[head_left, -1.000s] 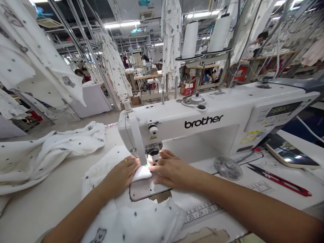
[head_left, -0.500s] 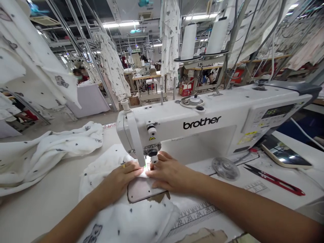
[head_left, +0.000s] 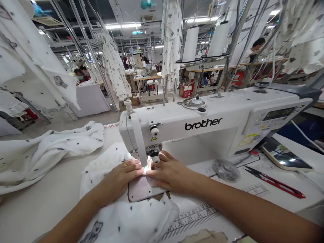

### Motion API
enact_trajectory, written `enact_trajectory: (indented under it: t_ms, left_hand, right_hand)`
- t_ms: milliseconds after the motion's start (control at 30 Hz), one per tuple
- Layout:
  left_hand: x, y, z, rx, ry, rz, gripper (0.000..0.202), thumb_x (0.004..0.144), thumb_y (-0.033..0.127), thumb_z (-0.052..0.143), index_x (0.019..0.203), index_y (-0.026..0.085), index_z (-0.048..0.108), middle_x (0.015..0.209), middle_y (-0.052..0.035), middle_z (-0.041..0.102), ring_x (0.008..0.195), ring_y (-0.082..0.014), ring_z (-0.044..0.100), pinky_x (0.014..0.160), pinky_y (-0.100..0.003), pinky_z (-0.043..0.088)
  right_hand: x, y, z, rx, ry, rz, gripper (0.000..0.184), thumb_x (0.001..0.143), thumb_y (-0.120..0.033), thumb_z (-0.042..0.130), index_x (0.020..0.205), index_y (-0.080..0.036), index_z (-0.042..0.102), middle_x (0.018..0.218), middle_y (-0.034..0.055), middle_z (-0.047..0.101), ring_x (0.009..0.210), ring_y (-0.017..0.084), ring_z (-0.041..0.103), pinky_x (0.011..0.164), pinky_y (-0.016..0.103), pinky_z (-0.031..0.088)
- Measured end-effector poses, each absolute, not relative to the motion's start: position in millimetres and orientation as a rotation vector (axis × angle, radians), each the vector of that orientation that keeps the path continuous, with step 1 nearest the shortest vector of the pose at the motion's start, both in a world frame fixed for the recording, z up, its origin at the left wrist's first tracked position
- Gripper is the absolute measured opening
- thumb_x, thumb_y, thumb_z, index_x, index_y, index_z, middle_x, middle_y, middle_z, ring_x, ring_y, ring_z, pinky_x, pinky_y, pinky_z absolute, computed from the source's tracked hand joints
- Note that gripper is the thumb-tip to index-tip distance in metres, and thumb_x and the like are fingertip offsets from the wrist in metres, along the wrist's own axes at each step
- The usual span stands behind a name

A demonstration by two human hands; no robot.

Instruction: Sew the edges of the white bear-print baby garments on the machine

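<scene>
1. The left hand (head_left: 124,175) is lying palm down on the white printed cloth (head_left: 139,217), just left of the needle area; its fingers are keeping close together, nearly straight, and one is wearing a ring (head_left: 125,164).
2. The right hand (head_left: 174,173) is reaching in from the other side, its fingers bending below the head of the sewing machine (head_left: 202,116), the thumb standing a little apart.
3. Whether either hand is pinching cloth, I cannot tell; the fingertips are meeting bright light and partly hiding.
4. The cloth is spreading beneath the left hand and also lying in front of the metal plate (head_left: 140,189), a printed bear showing near the bottom edge.
5. Another cloth (head_left: 73,143) is lying bunched on the table (head_left: 50,182), farther left.
6. Right of the right hand, a clear round plastic piece (head_left: 226,169), red-handled scissors (head_left: 275,182) and a phone (head_left: 286,157) are resting.
7. Two thread cones (head_left: 190,44) are standing behind the machine.
</scene>
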State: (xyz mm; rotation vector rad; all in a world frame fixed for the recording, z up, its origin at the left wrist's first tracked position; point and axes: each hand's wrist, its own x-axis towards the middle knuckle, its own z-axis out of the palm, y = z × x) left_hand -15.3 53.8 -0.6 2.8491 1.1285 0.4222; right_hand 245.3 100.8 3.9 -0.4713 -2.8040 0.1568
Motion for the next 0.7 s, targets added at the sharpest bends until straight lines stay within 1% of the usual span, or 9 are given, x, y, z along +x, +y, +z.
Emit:
enact_trajectory:
  t_ms: [100,167,300,400,533,700]
  left_hand:
    - [-16,57,-6,2.845,1.215,0.466,0.046,0.093,0.002,0.036,0.124,0.024,0.060,0.130,-0.0052,0.063,0.123,-0.0209,0.057,0.105,-0.040,0.048]
    - [-17,58,-11,2.829,1.281,0.452,0.046,0.092,0.002,0.036,0.125,0.024,0.059,0.131,-0.0051,0.062,0.122,-0.0208,0.057,0.105,-0.041,0.048]
    - [-19,60,-17,2.768,1.410,0.378,0.057,0.084,-0.004,0.036,0.128,0.025,0.058,0.134,-0.0034,0.060,0.122,-0.0202,0.056,0.106,-0.040,0.047]
    - [-19,61,-18,2.723,1.476,0.334,0.063,0.080,-0.007,0.034,0.129,0.025,0.058,0.135,-0.0030,0.059,0.122,-0.0203,0.056,0.106,-0.040,0.047]
    - [-19,61,-17,2.662,1.482,0.356,0.062,0.082,-0.005,0.035,0.130,0.026,0.057,0.136,-0.0029,0.059,0.123,-0.0205,0.055,0.106,-0.040,0.047]
    - [-18,59,-13,2.480,1.410,0.500,0.057,0.088,0.001,0.033,0.132,0.028,0.057,0.136,-0.0013,0.059,0.126,-0.0193,0.054,0.111,-0.040,0.041]
  right_hand:
    - [245,102,3,-0.497,-2.803,0.117,0.032,0.096,-0.044,0.056,0.120,-0.023,0.057,0.117,0.0055,0.057,0.112,0.023,0.043,0.110,0.043,0.021]
    - [245,103,1,-0.493,-2.797,0.098,0.030,0.097,-0.045,0.055,0.116,-0.022,0.058,0.117,0.0055,0.058,0.112,0.023,0.043,0.112,0.043,0.020]
    - [246,105,0,-0.475,-2.776,0.093,0.024,0.097,-0.043,0.055,0.105,-0.021,0.060,0.109,0.0040,0.061,0.110,0.022,0.045,0.113,0.043,0.018]
    - [247,106,0,-0.450,-2.757,0.127,0.023,0.098,-0.042,0.053,0.101,-0.020,0.062,0.105,0.0030,0.063,0.107,0.021,0.046,0.112,0.042,0.019]
    - [247,107,1,-0.405,-2.727,0.217,0.025,0.099,-0.041,0.053,0.096,-0.019,0.065,0.100,0.0025,0.065,0.102,0.020,0.048,0.108,0.040,0.023]
    - [245,101,5,-0.344,-2.640,0.500,0.025,0.099,-0.038,0.054,0.102,-0.019,0.070,0.098,0.0031,0.067,0.094,0.018,0.052,0.099,0.035,0.030]
